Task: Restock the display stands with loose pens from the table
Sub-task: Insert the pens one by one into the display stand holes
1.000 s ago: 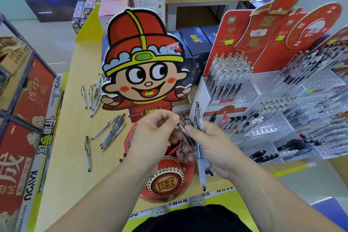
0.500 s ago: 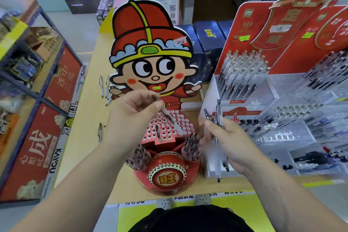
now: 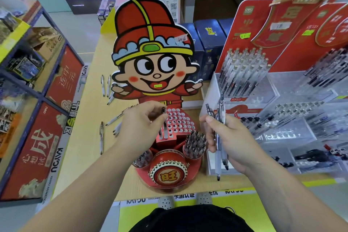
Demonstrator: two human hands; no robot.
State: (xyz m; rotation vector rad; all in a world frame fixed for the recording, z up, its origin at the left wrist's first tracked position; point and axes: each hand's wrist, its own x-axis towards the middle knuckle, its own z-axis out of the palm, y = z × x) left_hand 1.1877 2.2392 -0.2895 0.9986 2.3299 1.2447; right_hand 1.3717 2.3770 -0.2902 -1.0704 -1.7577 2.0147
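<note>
In the head view, the left hand (image 3: 140, 126) pinches 1 pen (image 3: 165, 128) upright, its tip at the holed red rack (image 3: 178, 120) of the cartoon stand (image 3: 154, 58), whose drum (image 3: 168, 176) reads "旺". The right hand (image 3: 231, 137) grips a bundle of pens (image 3: 218, 149) beside the red "deli" stand (image 3: 248, 10). Loose pens (image 3: 101, 137) lie on the table (image 3: 84, 147) to the left.

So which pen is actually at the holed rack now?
The pen pinched upright in the left hand, tip at the holed red rack; the right hand grips a spare bundle, others lie flat on the table.
</note>
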